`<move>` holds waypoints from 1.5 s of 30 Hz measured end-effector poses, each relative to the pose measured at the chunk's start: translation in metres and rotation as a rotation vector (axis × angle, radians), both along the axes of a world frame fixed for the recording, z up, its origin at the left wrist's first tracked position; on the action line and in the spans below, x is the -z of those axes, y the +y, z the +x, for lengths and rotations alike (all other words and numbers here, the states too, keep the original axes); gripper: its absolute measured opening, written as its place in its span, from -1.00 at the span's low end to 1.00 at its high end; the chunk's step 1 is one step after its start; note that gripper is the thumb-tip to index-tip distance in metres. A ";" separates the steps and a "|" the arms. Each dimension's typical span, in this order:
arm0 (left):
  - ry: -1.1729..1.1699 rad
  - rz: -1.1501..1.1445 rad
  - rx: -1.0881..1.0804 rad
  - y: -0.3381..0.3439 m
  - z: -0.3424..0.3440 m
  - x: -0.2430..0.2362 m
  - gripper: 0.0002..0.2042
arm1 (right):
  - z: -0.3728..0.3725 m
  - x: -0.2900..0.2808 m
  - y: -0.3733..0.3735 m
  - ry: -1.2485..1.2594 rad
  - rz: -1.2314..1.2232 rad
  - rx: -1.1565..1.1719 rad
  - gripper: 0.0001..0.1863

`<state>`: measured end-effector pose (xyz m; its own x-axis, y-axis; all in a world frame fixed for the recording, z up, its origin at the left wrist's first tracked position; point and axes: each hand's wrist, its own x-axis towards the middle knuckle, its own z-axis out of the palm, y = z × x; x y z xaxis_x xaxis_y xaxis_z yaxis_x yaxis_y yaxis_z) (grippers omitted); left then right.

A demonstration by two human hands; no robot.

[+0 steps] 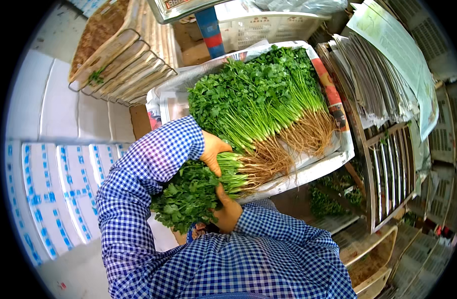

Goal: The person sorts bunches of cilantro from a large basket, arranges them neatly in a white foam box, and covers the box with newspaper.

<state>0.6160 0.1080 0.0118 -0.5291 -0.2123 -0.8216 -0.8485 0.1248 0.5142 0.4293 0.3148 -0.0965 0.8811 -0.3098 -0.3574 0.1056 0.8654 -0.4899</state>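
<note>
My left hand [213, 150] is closed over the far side of a bunch of coriander-like greens [188, 192], at the stems. From the near side my right hand [228, 211] grips the same bunch, thumb up against the stems and fingers hidden under the leaves. The leaves hang out to the left, in front of my body, while the brown roots point right over the crate's near edge. Beyond it, a white crate [318, 171] lined with printed paper holds rows of the same greens [258, 97], leaves to the far left, roots to the near right.
A scale [186, 9] on a blue and red post [210, 32] stands beyond the crate. Nested crates [133, 55] are at the far left, white boxes with blue tape [54, 194] at left. Stacked paper sheets [373, 79] lie on a slatted rack [395, 167] at right.
</note>
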 end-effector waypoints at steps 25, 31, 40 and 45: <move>0.078 -0.662 0.674 -0.061 -0.002 -0.022 -0.28 | 0.155 -0.092 -0.098 0.012 0.956 1.071 -0.50; 0.174 -1.157 0.578 -0.031 0.008 -0.038 -0.27 | 0.146 -0.078 -0.081 0.198 0.589 0.901 -0.57; 0.175 -0.855 0.409 0.012 0.061 -0.050 0.22 | 0.103 -0.062 -0.073 0.308 -0.221 0.644 -0.53; 0.266 -0.994 0.543 -0.015 0.073 -0.025 0.14 | 0.079 -0.087 -0.053 0.546 -0.445 0.434 -0.26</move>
<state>0.6895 0.0926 0.0366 -0.8791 -0.3933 -0.2692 -0.4397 0.8873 0.1393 0.5086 0.2621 -0.0097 0.3881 -0.7959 -0.4646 0.0334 0.5159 -0.8560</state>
